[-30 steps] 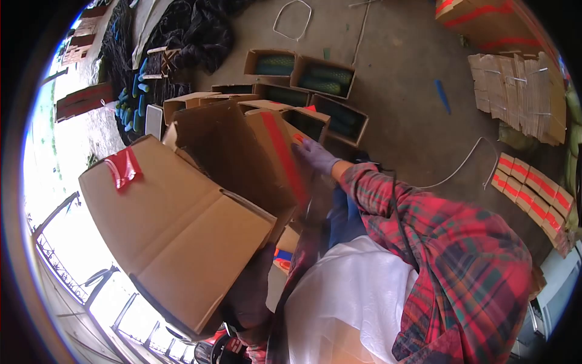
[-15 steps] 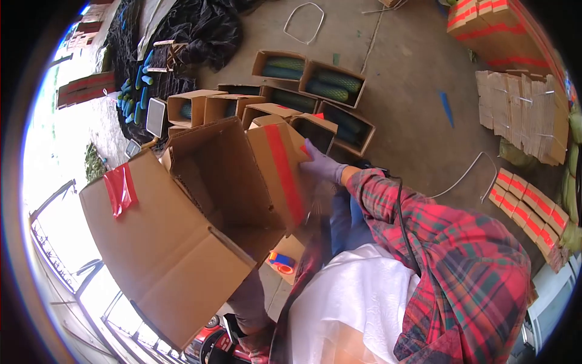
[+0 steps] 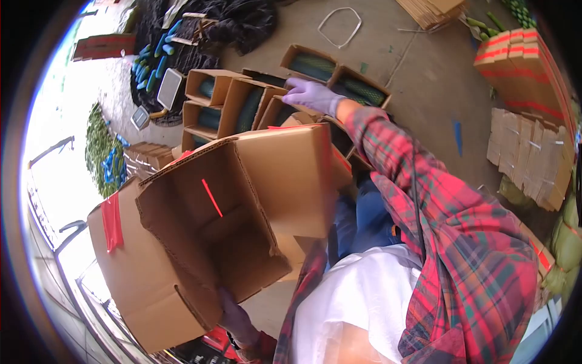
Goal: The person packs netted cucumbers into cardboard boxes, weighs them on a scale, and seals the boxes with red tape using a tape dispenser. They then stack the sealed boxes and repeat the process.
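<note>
A large open cardboard box (image 3: 151, 261) with red tape on its flap tilts in front of me, its inside facing up. My left hand (image 3: 238, 318), in a purple glove, holds it at the lower edge, the fingers partly hidden by the cardboard. A red strip (image 3: 212, 198) shows inside the box. Beyond it, my gloved right hand (image 3: 312, 97) reaches out with fingers extended and thumb apart, fingertips at the edge of an open box (image 3: 276, 112) in the group on the floor. Other boxes there hold green produce in netting (image 3: 361, 91).
A screen-topped scale (image 3: 171, 89) stands left of the boxes, near blue-wrapped produce (image 3: 159, 67) on black netting (image 3: 242, 30). Flattened cardboard (image 3: 527, 151) and red-taped boxes (image 3: 512, 60) are stacked at right. A white strap loop (image 3: 339, 27) lies on the floor.
My right hand has let go of the held box's flap and moved up to the boxes on the floor. The held box has turned, showing more of its inside. The view has shifted.
</note>
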Tool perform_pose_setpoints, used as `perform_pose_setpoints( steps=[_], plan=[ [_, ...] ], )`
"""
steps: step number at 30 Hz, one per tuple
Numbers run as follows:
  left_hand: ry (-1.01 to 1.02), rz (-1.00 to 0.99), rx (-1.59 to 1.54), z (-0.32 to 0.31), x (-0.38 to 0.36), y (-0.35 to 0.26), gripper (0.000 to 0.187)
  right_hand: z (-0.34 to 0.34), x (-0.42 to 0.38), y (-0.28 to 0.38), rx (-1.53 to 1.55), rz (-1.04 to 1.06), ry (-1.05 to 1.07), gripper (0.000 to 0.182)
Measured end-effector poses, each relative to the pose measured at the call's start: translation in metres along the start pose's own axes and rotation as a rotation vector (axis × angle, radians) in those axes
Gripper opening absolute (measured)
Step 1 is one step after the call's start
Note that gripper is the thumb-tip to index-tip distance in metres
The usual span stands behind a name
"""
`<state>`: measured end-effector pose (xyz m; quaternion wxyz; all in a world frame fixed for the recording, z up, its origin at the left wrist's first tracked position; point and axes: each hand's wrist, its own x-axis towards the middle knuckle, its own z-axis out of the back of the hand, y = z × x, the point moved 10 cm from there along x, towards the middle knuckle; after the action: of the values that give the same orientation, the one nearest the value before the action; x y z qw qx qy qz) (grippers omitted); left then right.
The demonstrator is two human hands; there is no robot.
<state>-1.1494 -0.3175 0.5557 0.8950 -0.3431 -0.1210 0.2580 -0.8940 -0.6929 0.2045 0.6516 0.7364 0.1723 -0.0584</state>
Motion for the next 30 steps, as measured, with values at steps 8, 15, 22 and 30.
perform_pose_setpoints(
  steps=[8, 15, 22, 30],
  plan=[
    [0.054, -0.271, 0.367, 0.076, 0.010, 0.036, 0.028, -0.095, -0.004, -0.016, -0.688, -0.415, 0.873, 0.118],
    [0.027, 0.513, -0.976, 0.019, -0.058, 0.180, 0.044, -0.092, -0.073, -0.023, -0.812, -0.442, 0.950, 0.105],
    [0.150, 0.077, -0.177, 0.019, -0.082, 0.197, 0.045, -0.038, -0.150, -0.015, -0.606, -0.486, 0.585, 0.084],
    [0.329, 0.570, -1.569, -0.098, -0.048, 0.172, 0.043, 0.018, -0.327, 0.129, -0.304, -0.199, 0.114, 0.074]
  ],
)
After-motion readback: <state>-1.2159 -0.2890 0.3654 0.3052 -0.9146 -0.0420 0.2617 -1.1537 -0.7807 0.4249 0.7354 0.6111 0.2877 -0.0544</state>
